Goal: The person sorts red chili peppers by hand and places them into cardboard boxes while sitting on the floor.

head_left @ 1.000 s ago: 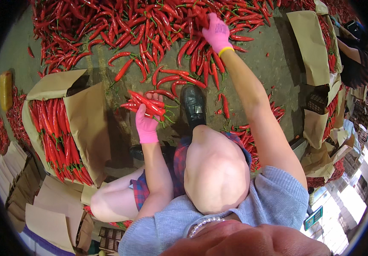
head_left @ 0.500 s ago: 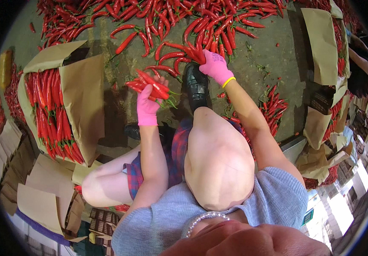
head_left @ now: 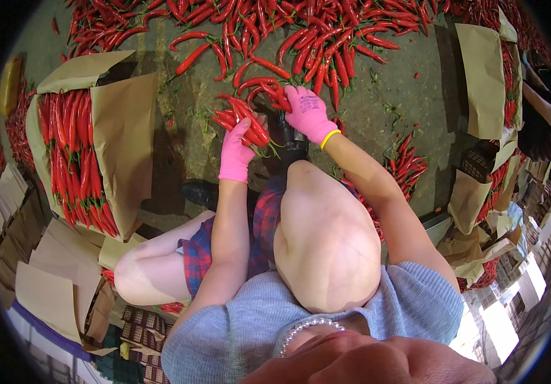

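My left hand (head_left: 239, 150), in a pink glove, is closed around a small bunch of red chili peppers (head_left: 254, 133) with green stems poking out on the near side. Just right of it, my pink-gloved right hand (head_left: 307, 114) grips more red chili peppers (head_left: 278, 98) above my black shoe. Its fingertips are partly hidden by the peppers. Beyond both hands spreads a large heap of loose red chili peppers (head_left: 326, 38) on the floor. To the left stands an open brown cardboard box (head_left: 122, 137) packed with neat rows of red chili peppers (head_left: 77, 160).
More open boxes (head_left: 480, 70) of peppers line the right side. A smaller pepper pile (head_left: 406, 166) lies by my right forearm. Stacked flat cardboard (head_left: 51, 281) is at the lower left. Another person's arm (head_left: 536, 102) shows at the far right edge.
My right hand has moved left and slightly nearer, bringing its peppers close to my left hand. My left hand has shifted a little right, still holding its bunch.
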Demonstrator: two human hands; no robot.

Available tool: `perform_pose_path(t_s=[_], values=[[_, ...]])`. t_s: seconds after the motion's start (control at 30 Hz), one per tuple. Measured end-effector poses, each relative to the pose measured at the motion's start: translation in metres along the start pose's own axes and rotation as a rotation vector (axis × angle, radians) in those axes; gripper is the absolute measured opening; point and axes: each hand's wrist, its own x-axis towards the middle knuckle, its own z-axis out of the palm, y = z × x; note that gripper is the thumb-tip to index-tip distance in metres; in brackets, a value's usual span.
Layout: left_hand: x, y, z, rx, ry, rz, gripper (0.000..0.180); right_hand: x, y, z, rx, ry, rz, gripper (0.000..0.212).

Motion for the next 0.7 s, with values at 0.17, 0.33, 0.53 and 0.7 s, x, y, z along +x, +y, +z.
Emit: perform_pose_path(t_s=[0.17,0.33,0.53,0.7], values=[[-0.006,0.005,0.029,0.289,0.016,0.142,0.040,0.002,-0.009,-0.031,1.148,-0.389,0.290,0.040],[-0.015,0.002,0.088,0.393,-0.106,0.188,0.038,-0.018,-0.027,-0.040,1.254,-0.273,0.184,0.040],[0.067,-0.042,0.147,0.790,-0.267,0.028,0.040,-0.025,0.055,-0.054,1.475,0.027,0.383,0.030],[0.080,-0.101,0.156,0.398,-0.242,0.025,0.040,-0.014,0.113,-0.083,1.228,-0.203,0.345,0.036]])
